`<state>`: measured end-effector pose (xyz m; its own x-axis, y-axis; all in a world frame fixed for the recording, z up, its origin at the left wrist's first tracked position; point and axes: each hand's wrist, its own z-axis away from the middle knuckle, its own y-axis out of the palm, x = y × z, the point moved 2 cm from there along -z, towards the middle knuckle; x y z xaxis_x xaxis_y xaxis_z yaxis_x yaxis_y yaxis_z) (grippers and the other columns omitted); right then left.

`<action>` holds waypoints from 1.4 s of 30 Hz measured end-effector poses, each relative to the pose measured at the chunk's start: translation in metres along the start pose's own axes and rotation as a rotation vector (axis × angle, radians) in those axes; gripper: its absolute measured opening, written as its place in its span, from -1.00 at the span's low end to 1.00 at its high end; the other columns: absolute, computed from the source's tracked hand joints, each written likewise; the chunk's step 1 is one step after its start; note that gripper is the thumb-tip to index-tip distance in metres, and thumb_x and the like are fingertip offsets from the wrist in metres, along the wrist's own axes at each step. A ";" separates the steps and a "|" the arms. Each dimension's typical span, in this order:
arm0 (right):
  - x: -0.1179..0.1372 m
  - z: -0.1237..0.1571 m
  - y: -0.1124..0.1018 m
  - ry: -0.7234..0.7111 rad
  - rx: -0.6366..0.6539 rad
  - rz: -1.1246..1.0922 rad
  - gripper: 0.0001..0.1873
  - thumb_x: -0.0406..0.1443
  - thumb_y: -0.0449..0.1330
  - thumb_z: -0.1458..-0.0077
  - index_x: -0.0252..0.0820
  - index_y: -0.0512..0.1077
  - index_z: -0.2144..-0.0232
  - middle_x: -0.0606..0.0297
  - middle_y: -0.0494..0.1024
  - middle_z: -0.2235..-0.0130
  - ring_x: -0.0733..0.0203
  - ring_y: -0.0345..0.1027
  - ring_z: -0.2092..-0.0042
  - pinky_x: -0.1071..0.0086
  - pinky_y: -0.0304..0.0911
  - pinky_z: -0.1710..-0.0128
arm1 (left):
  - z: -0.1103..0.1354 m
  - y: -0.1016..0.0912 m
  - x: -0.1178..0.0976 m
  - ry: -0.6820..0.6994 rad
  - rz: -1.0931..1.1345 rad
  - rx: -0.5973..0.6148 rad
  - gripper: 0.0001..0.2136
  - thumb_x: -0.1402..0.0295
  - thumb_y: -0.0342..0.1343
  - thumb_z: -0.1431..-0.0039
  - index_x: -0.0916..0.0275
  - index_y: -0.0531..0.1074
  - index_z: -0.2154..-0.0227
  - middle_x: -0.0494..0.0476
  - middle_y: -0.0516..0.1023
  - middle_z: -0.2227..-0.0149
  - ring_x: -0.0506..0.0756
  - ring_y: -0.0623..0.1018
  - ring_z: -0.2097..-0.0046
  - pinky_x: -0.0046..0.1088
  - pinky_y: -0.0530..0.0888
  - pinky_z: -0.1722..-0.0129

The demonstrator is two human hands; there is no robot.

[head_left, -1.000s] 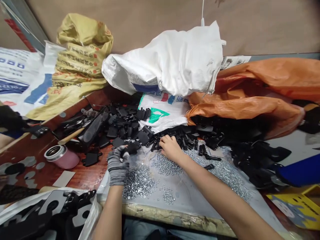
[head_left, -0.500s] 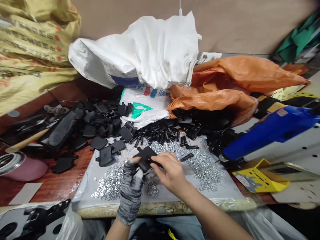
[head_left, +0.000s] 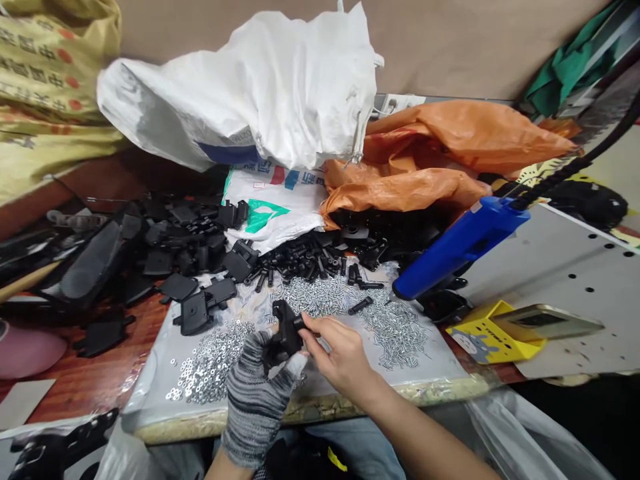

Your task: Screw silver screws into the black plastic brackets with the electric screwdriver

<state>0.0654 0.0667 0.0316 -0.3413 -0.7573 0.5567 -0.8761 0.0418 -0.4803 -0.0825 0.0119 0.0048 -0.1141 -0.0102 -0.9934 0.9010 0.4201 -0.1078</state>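
Observation:
My left hand [head_left: 260,387], in a grey knitted glove, grips a black plastic part [head_left: 285,330] just above the grey mat [head_left: 345,393]. My bare right hand [head_left: 337,353] pinches a small black piece against the same part from the right. Below the hands lie heaps of silver washers [head_left: 210,360] and silver screws [head_left: 395,330]. Behind them is a row of small black cylinders [head_left: 305,257].
A blue power screwdriver [head_left: 460,243] hangs at the right over a grey perforated plate [head_left: 565,280]. A yellow box [head_left: 490,333] sits beside it. Black plastic parts [head_left: 165,247] pile up at the left. White [head_left: 260,87], orange [head_left: 450,160] and yellow [head_left: 45,87] sacks stand behind.
Both hands drew back from the black piles toward me, bringing the black part over the mat, and my right hand now works on it. The view swung right, showing the blue screwdriver.

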 end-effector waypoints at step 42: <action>-0.049 0.034 -0.085 0.523 0.574 0.326 -0.85 -0.44 0.16 -0.15 -0.17 0.50 0.25 0.27 0.54 0.27 0.23 0.41 0.24 0.41 0.31 0.21 | 0.021 0.066 0.010 -0.129 0.008 0.661 -0.72 0.24 0.13 -0.16 0.23 0.49 0.11 0.20 0.63 0.11 0.16 0.61 0.08 -0.29 0.52 0.00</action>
<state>0.1682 0.0783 0.0225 -0.7849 -0.3595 0.5047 -0.4456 -0.2384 -0.8629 -0.0151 0.0205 -0.0128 -0.0923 -0.1352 -0.9865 0.9730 -0.2229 -0.0605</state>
